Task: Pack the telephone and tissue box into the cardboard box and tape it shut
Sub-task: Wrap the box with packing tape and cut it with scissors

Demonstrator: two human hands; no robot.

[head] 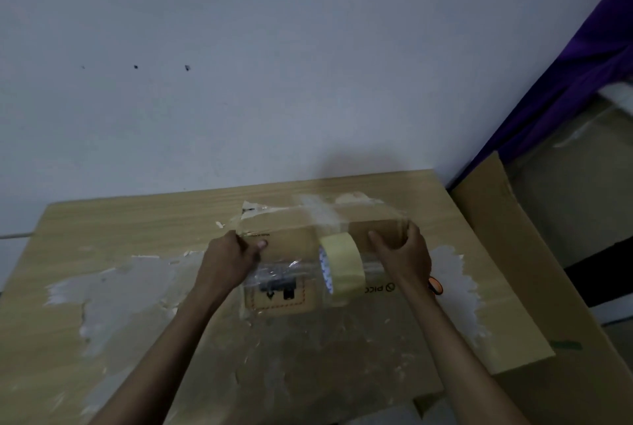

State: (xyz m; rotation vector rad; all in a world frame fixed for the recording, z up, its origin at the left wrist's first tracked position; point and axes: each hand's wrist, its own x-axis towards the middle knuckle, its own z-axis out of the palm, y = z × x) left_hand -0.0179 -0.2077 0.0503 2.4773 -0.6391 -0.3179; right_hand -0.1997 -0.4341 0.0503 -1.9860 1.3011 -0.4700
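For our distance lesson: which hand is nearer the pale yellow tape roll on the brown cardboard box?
Right. The right hand grips the right end of the brown cardboard box, just beside the pale yellow tape roll; the left hand grips its left end, farther off.

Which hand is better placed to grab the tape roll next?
Probably the right hand: it holds the cardboard box right beside the tape roll, while the left hand grips its left end, farther away.

Only readable bit is "PICC" beside a round logo, printed upside down on the cardboard box (291,250). It's also got handling symbols in a dashed frame; the small print's too blurry.
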